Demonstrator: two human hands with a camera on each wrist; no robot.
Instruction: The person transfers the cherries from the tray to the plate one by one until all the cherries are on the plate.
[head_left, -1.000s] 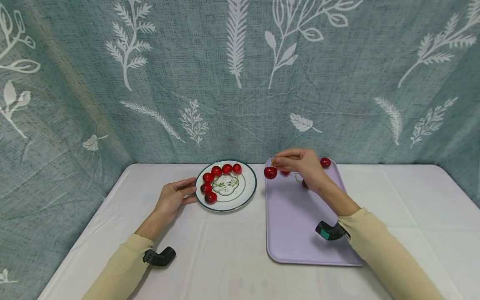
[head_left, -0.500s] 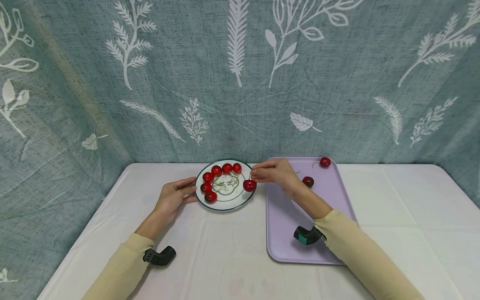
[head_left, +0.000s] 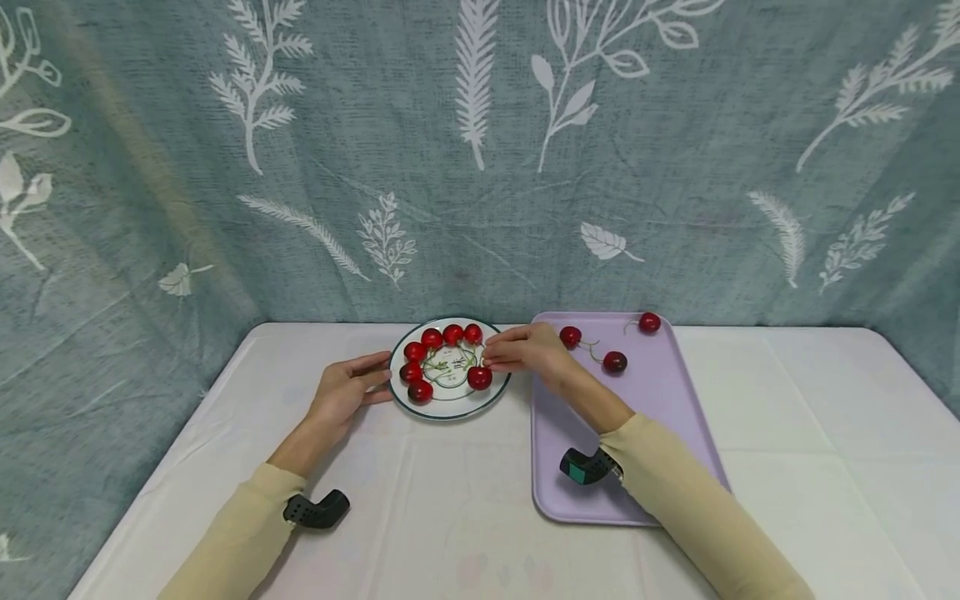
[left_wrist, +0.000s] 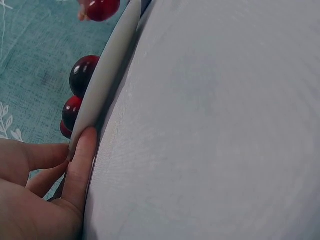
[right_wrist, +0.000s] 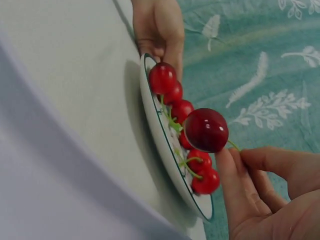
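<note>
My right hand (head_left: 528,350) pinches a dark red cherry (right_wrist: 206,130) by its green stem. The cherry hangs over the right side of the white plate (head_left: 450,410), which has a green rim. Several red cherries (head_left: 414,352) lie along the plate's left and far sides, their stems pointing inward. My left hand (head_left: 341,393) grips the plate's left edge. In the left wrist view, one finger (left_wrist: 81,165) lies along the plate's underside while another digit touches the rim; part of the hand is out of frame.
A lilac tray (head_left: 600,492) lies right of the plate, partly under the right forearm. Three cherries with stems rest near its far end, one of them a dark cherry (head_left: 615,362). Behind the white tabletop hangs a leaf-patterned blue-green cloth (head_left: 480,250).
My right hand has carried the cherry leftward from above the tray to above the plate. The left hand stays at the plate's edge.
</note>
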